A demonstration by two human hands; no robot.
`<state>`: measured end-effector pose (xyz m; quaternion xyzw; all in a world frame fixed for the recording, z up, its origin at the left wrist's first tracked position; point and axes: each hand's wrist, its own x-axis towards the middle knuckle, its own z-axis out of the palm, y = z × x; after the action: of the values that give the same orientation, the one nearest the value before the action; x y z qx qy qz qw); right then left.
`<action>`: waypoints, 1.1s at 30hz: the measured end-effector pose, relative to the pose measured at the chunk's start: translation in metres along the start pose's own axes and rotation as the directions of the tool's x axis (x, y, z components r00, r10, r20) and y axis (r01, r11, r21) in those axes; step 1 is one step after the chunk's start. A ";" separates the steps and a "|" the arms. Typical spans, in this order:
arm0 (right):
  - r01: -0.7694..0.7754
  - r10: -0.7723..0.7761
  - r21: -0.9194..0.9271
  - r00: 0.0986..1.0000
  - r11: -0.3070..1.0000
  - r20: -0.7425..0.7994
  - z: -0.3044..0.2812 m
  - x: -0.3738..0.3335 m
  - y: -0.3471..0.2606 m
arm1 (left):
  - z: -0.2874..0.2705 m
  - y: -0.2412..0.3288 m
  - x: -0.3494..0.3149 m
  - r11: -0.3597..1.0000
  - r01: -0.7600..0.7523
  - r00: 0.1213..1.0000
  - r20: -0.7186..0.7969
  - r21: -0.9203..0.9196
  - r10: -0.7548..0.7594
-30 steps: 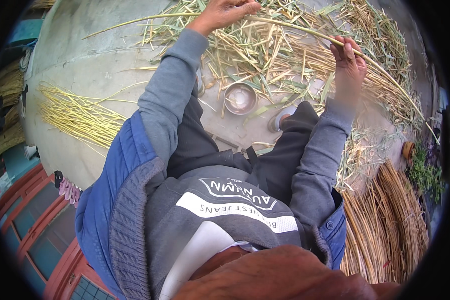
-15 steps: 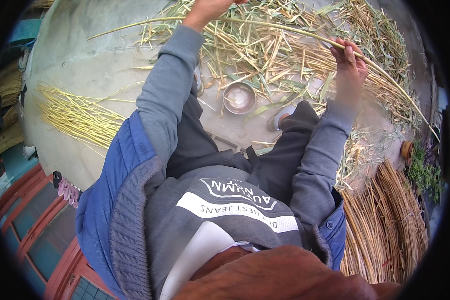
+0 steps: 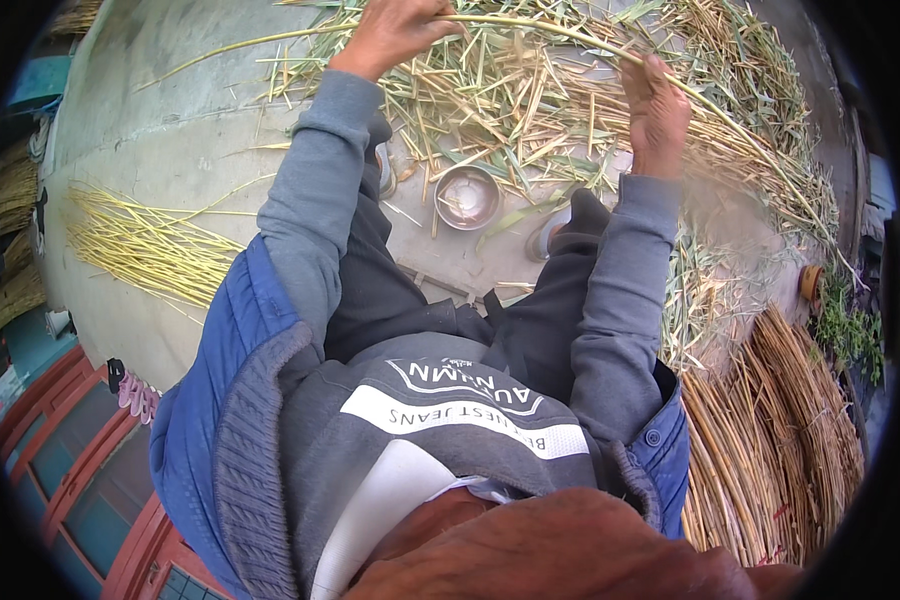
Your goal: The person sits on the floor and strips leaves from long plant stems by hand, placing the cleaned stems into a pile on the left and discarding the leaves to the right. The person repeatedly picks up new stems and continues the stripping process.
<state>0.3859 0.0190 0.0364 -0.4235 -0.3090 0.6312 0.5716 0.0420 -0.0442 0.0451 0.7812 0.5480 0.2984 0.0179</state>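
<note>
A long, thin, pale green reed stalk (image 3: 545, 27) arches across the far side of my view, its thin end at the left and its other end reaching down to the far right. My left hand (image 3: 395, 35) is closed on it near the top middle, thumb and fingers pressed together. Farther right, the fingers of my right hand (image 3: 657, 115) are bent round the same stalk, thumb against it. Beneath the stalk lies a heap of stripped leaves and cut reed pieces (image 3: 530, 105).
Between my feet stands a small metal bowl (image 3: 467, 197) with something pale in it. Peeled yellow-green stalks (image 3: 150, 245) lie on the concrete floor at left. A thick bundle of dry reeds (image 3: 760, 440) rests at right, near a plant (image 3: 848, 335). Red-framed windows (image 3: 80, 450) are at lower left.
My right hand has moved left along the stalk, closer to my left hand. My left hand has shifted slightly left and nearer, and the stalk has moved left and up a little.
</note>
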 end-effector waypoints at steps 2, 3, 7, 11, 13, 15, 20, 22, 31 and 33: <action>-0.002 0.000 0.040 0.999 0.999 0.047 -0.001 0.000 -0.001 | -0.001 0.002 0.000 0.999 -0.043 0.998 -0.045 0.005 0.043; -0.003 0.000 0.041 0.998 0.999 0.069 0.002 -0.002 0.003 | 0.005 0.010 0.003 0.996 -0.077 0.995 -0.069 -0.054 0.073; -0.036 0.020 0.082 0.983 0.996 0.182 0.025 -0.014 0.029 | 0.033 0.045 0.021 0.973 -0.160 0.967 -0.225 -0.167 0.121; 0.011 -0.009 -0.011 0.987 1.000 0.160 0.021 -0.013 0.024 | 0.021 0.042 0.023 0.907 -0.007 1.000 -0.021 -0.421 -0.002; -0.025 0.017 0.032 0.969 0.999 0.247 0.015 -0.010 0.016 | 0.012 0.035 0.019 0.904 0.103 0.995 0.048 -0.414 -0.092; -0.020 0.003 0.057 0.955 0.998 0.298 0.011 -0.008 0.010 | 0.009 0.031 0.015 0.858 0.226 0.973 0.141 -0.461 -0.181; 0.072 -0.077 0.033 0.973 0.997 0.215 0.016 -0.012 0.011 | 0.026 0.041 0.015 0.951 0.000 0.997 -0.075 -0.309 -0.025; 0.084 -0.094 0.053 0.967 0.995 0.236 0.018 -0.015 0.011 | 0.032 0.048 0.016 0.981 -0.080 0.992 -0.113 -0.177 0.060; 0.109 -0.112 0.025 0.966 0.994 0.234 0.013 -0.018 0.004 | 0.039 0.060 0.015 0.909 0.009 0.985 -0.153 -0.416 -0.079; 0.148 -0.148 0.020 0.951 0.989 0.272 0.012 -0.020 0.003 | 0.043 0.061 0.012 0.765 0.196 0.970 0.006 -0.614 -0.244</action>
<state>0.3740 0.0003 0.0425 -0.3084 -0.4158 0.6387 0.5693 0.1173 -0.0456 0.0368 0.6521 0.5104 0.4836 0.2835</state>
